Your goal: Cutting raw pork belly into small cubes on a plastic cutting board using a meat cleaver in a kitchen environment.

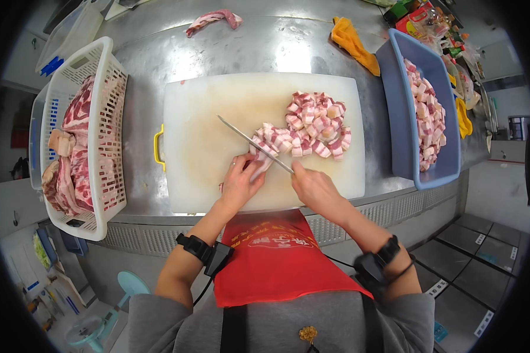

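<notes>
The cutting board (200,112) is white, its handle (159,147) at nine o'clock yellow. Across it the knife (238,131) shows silver-grey; toward two o'clock, the meat cubes (319,120) are banded pink, red and creamy white. Beyond the board, the latticed basket (113,147) at nine o'clock is white, the tub (399,123) at three blue, the cloth (354,46) at one orange, the apron (271,270) at six red.
</notes>
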A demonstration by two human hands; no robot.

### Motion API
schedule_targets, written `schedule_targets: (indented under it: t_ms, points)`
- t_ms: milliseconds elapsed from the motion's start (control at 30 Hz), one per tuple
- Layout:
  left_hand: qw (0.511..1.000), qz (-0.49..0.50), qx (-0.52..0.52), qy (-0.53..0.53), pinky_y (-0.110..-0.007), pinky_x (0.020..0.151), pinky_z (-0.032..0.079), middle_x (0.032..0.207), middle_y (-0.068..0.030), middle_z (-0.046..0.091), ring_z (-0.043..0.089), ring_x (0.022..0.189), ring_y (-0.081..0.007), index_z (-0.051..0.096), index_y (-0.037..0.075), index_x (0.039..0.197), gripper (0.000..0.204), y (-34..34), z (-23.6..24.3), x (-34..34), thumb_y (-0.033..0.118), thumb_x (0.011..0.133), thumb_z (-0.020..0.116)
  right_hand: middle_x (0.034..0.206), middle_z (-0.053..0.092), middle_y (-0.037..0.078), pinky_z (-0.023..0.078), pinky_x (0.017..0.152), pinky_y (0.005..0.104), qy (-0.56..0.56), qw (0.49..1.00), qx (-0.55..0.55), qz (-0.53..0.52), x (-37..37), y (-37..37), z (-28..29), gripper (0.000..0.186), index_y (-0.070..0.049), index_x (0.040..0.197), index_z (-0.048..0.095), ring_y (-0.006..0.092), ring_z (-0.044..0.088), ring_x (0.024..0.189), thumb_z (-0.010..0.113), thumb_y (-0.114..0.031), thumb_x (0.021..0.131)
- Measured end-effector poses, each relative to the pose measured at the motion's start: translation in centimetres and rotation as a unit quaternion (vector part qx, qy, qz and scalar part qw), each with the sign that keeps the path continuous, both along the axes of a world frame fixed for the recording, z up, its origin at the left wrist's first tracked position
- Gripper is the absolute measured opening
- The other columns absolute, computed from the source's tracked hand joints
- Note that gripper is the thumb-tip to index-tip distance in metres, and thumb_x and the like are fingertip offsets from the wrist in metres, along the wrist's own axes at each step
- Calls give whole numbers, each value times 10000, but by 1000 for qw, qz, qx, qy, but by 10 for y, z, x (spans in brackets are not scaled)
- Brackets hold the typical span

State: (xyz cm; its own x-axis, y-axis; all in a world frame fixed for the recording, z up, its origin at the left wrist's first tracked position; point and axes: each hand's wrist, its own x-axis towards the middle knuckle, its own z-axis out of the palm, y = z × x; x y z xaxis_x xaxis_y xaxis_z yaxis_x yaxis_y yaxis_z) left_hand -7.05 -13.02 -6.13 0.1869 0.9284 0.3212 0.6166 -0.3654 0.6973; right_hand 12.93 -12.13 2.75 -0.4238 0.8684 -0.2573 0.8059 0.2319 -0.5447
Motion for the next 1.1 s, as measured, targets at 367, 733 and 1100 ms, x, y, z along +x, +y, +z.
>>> schedule_targets:
  t_ms: [367,733,1100]
  points:
    - [1000,8,-2,12,-405,823,473,1071,-122,529,527,981,-310,628,48,972,321,-17,1,-13,75,667,723,705,593,211,470,558,495,25,999,36,9,17,-10,31,137,-28,950,415,417,584,628,500,-106,875]
    - [1000,10,7,11,-392,801,480,1035,-111,546,538,952,-305,627,64,970,316,-15,-5,-7,66,665,707,687,590,217,474,546,486,-10,998,51,29,-15,-1,-16,137,-25,960,421,401,595,613,497,-95,870]
    - [999,22,-25,26,-393,805,472,1039,-119,524,530,943,-298,630,58,987,332,-33,-1,-24,71,667,722,696,588,206,471,552,487,-3,998,-7,57,14,-20,42,129,-24,954,424,407,590,620,496,-101,879]
